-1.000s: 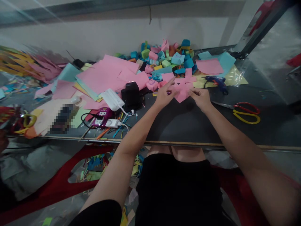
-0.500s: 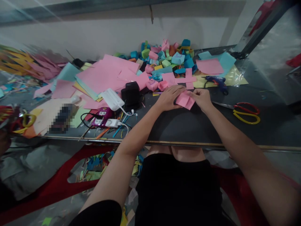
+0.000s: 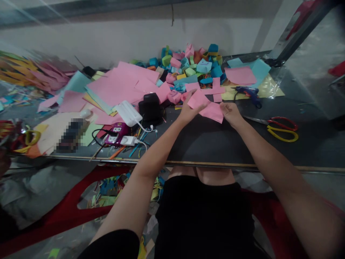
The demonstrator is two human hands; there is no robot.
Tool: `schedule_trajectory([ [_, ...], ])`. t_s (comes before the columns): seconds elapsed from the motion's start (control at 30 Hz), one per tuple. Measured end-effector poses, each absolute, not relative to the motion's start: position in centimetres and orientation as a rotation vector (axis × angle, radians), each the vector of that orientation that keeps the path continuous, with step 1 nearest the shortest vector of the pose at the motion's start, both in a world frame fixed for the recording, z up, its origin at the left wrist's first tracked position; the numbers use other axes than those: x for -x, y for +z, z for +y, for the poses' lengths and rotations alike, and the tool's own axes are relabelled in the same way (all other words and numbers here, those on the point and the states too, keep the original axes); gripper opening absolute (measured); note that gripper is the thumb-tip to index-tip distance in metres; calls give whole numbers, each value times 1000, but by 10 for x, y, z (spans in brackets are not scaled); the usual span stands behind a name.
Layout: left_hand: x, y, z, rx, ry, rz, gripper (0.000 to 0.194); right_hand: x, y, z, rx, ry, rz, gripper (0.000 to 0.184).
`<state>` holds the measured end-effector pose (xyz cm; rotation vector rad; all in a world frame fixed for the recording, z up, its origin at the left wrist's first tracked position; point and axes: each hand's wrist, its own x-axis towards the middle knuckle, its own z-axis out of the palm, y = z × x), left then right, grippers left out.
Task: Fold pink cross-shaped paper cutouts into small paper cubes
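Note:
A creased piece of pink paper (image 3: 211, 112) is held up between both hands over the dark table (image 3: 215, 147). My left hand (image 3: 191, 109) grips its left end, thumb on the near face and fingers behind. At the right end, my right hand (image 3: 230, 112) pinches the paper's edge between thumb and curled fingers. Just behind the hands lie a cross-shaped pink cutout (image 3: 216, 90) and a heap of small folded paper boxes (image 3: 188, 66) in pink, blue and green. Scissors (image 3: 281, 127) with red and yellow handles rest to the right of my right hand.
A blue glue gun (image 3: 249, 92) lies on yellow paper at the back right. Pink sheets (image 3: 121, 84), a black box-like object (image 3: 150, 107), a white power adapter (image 3: 128, 113) and a purple power strip (image 3: 117, 133) crowd the left. Another person's hand shows at the far left edge.
The pink paper has been opened out wider and lifted. My left hand has turned from lying over it, palm down, to gripping its left end, and the right hand keeps its pinch.

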<state>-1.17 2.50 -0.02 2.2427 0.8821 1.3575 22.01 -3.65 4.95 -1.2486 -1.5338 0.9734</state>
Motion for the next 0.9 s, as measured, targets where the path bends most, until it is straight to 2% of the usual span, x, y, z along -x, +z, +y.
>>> schedule_trajectory([
  [0.13,16,8,30,-2170,1518,1090,97,-218,47,-36,1286,926,-1483,89],
  [0.23,20,22,19,-2432,1415,1095,98,-218,51,-38,1305,913,-1462,89],
  [0.4,16,34,-5,-2910,1012,979,80,-219,54,-39,1313,917,-1453,91],
  [0.53,14,35,-9,-2980,920,945,68,-220,49,-35,1384,908,-1377,83],
  [0.67,13,34,-4,-2996,841,853,42,-219,43,-29,1407,970,-1270,76],
  [0.9,10,28,1,-2974,882,820,40,-220,41,-27,1330,1074,-1286,79],
])
